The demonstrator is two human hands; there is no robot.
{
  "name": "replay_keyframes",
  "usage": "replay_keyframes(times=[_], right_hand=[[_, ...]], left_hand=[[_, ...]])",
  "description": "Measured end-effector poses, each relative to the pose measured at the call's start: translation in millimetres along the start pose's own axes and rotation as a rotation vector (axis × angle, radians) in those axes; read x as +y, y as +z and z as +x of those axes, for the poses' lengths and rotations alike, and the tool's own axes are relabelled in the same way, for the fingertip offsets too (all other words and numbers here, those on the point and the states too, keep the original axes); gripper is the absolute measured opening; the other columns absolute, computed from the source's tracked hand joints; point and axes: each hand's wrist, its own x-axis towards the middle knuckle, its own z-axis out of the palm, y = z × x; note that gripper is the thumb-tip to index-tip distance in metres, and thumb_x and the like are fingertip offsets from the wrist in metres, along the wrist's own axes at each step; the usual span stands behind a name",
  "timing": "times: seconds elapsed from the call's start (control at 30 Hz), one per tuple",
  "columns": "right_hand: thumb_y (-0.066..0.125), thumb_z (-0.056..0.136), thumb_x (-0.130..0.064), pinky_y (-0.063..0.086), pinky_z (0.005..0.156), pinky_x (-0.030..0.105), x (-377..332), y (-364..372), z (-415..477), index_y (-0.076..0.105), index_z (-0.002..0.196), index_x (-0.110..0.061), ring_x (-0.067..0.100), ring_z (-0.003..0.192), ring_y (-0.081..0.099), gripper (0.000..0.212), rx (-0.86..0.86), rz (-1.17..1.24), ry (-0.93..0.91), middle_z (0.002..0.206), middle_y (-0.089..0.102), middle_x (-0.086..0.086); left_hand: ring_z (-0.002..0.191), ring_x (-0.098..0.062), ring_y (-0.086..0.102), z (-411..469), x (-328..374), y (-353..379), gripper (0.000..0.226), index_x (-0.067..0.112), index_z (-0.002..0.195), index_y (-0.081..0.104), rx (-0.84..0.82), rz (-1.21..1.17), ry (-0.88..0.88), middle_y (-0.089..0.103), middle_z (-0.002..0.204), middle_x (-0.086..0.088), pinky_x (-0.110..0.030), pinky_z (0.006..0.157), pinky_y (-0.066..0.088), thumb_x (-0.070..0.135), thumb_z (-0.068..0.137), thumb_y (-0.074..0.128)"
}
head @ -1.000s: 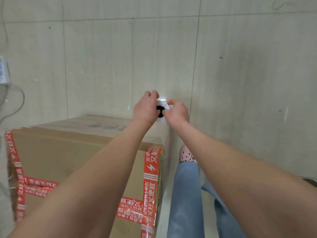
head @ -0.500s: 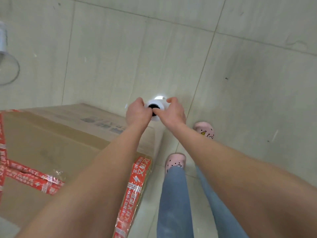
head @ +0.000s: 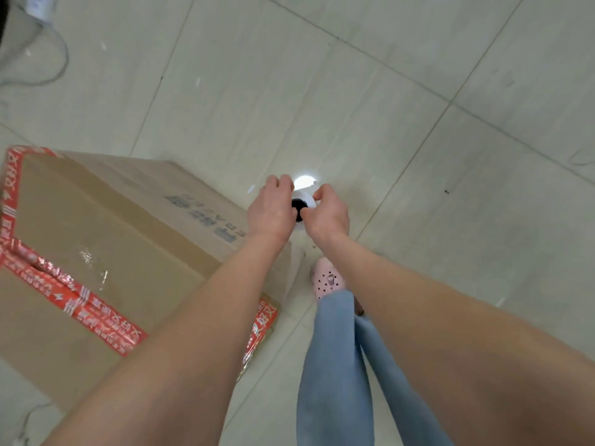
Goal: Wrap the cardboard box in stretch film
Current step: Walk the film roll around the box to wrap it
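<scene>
Cardboard box, brown and large, standing on tiled floor at lower left of view; edges and top face banded with red printed tape; dark print on one side face; crinkled glints on top face, probably film lying there. Stretch film roll held just beyond box's right-hand corner, clear of cardboard, over floor; seen end-on as white ring round black core, hence long axis upright, roughly parallel to box's vertical edges. Left hand on roll's left side, nearer to box, wrist above corner; right hand on roll's right side, away from box. Fingers of left hand curled over roll's rim; fingers of right hand curled likewise, thumb toward core; both clamped on roll, none spread. Faint translucent sheet apparently running from roll down to corner, too indistinct to confirm. Coming move, as judged: roll carried round corner and along next side face, axis upright, film taut. Beneath hands: pink perforated clog and blue jeans; grey cable on floor at upper left.
</scene>
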Motion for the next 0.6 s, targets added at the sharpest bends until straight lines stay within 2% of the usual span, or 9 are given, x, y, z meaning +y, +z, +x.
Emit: replay_keyframes(times=[0.1, 0.23, 0.33, 0.43, 0.5, 0.6], right_hand=[[0.053, 0.086, -0.011, 0.040, 0.065, 0.030, -1.3, 0.9, 4.0, 0.042, 0.100, -0.019, 0.025, 0.079, 0.052, 0.019, -0.020, -0.025, 0.007, 0.092, 0.054, 0.004], [0.055, 0.085, -0.014, 0.040, 0.063, 0.030, -1.9, 2.1, 6.9, 0.041, 0.099, -0.019, 0.023, 0.074, 0.052, 0.021, -0.029, -0.030, 0.027, 0.077, 0.049, -0.003], [0.057, 0.085, -0.017, 0.039, 0.058, 0.028, -7.1, 3.8, 9.7, 0.046, 0.105, -0.018, 0.023, 0.072, 0.054, 0.024, -0.015, -0.050, 0.021, 0.080, 0.055, 0.000], [0.059, 0.084, -0.020, 0.038, 0.057, 0.027, -21.3, 10.7, 15.6, 0.049, 0.110, -0.018, 0.021, 0.073, 0.055, 0.027, 0.001, -0.073, -0.005, 0.097, 0.059, 0.004], [0.059, 0.085, -0.020, 0.039, 0.063, 0.027, -34.0, 17.0, 21.4, 0.050, 0.111, -0.017, 0.020, 0.079, 0.056, 0.028, 0.002, -0.094, -0.047, 0.107, 0.059, 0.004], [0.059, 0.085, -0.024, 0.040, 0.071, 0.028, -53.8, 25.2, 28.0, 0.051, 0.116, -0.017, 0.021, 0.087, 0.056, 0.033, 0.001, -0.127, -0.095, 0.116, 0.055, 0.003]], left_hand=[[0.094, -0.031, 0.054, 6.0, 0.3, -0.3, 0.029, 0.008, 0.114, 0.048, 0.007, 0.009, 0.019, 0.048, 0.114, -0.011, -0.039, 0.066, 0.042, 0.008, 0.085, 0.056], [0.085, -0.030, 0.049, 15.9, 2.0, -7.6, 0.026, 0.008, 0.111, 0.049, -0.039, 0.082, 0.061, 0.051, 0.111, -0.012, -0.035, 0.062, 0.032, 0.006, 0.085, 0.051], [0.085, -0.031, 0.053, 24.2, -1.7, -12.7, 0.022, 0.007, 0.106, 0.050, -0.067, 0.065, 0.041, 0.054, 0.106, -0.012, -0.033, 0.063, 0.034, 0.008, 0.084, 0.054], [0.092, -0.031, 0.057, 31.0, -14.9, -17.4, 0.022, 0.006, 0.104, 0.053, -0.073, -0.056, -0.095, 0.056, 0.098, -0.010, -0.033, 0.064, 0.038, 0.012, 0.083, 0.057], [0.092, -0.030, 0.057, 37.3, -26.6, -22.9, 0.020, 0.007, 0.100, 0.056, -0.071, -0.179, -0.225, 0.057, 0.096, -0.008, -0.031, 0.066, 0.040, 0.015, 0.082, 0.058], [0.077, -0.028, 0.060, 47.4, -43.7, -27.0, 0.012, 0.010, 0.075, 0.053, -0.053, -0.387, -0.426, 0.060, 0.080, -0.008, -0.026, 0.053, 0.038, 0.021, 0.075, 0.060]])
